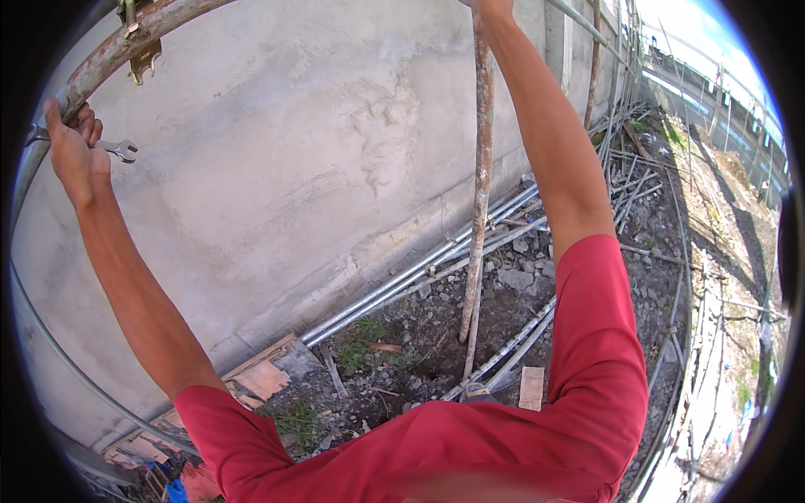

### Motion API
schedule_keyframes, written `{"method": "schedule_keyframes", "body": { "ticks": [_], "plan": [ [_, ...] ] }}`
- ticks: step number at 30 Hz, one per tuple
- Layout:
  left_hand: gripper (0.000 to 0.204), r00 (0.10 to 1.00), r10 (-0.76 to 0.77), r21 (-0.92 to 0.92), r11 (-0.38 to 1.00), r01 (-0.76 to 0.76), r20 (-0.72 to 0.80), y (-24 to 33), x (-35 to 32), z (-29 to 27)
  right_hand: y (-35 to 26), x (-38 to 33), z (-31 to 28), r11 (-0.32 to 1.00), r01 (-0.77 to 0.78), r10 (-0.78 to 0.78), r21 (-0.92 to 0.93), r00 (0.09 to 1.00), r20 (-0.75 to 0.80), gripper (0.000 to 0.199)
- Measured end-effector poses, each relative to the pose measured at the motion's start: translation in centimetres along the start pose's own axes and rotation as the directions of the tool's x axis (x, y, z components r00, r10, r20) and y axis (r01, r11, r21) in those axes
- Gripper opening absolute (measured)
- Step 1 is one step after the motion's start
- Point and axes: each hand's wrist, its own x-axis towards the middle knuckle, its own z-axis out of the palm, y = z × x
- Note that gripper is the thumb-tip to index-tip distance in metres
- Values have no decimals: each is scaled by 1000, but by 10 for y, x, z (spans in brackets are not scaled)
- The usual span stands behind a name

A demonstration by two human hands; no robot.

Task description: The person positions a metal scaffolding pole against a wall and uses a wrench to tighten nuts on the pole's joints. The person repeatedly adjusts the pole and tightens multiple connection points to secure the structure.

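Note:
My left hand (77,149) is raised at the far left, closed around an open-end wrench (122,151). The wrench's jaw pokes out to the right of my fingers. The thumb and fingers also rest against a rusty scaffold pipe (101,69) that curves across the upper left. Farther along that pipe sits a metal scaffold clamp (144,60). My right hand (491,7) reaches up at the top edge, by the upper part of an upright rusty pole (484,142). Its fingers are cut off by the frame, so their grip is hidden.
A grey plastered wall (277,151) stands in front. Silvery pipes (419,270) lie along its foot, over rubble and soil (520,277). Boards (264,379) lie at the lower left. More poles (629,189) are stacked to the right, beside a sunlit strip of ground.

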Motion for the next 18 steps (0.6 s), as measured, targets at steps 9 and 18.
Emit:
{"method": "schedule_keyframes", "body": {
  "ticks": [9, 18],
  "plan": [
    [35, 999, -24, 20, 999, 25, -32, 5, 0, 4, 10, 6, -5, 994, -106, 106, 12, 994, 40, 37],
    [37, 998, -44, 20, 999, 44, -44, 8, -2, 8, 15, 43, -19, 962, -272, 268, -6, 946, 184, 55]
  ]
}}
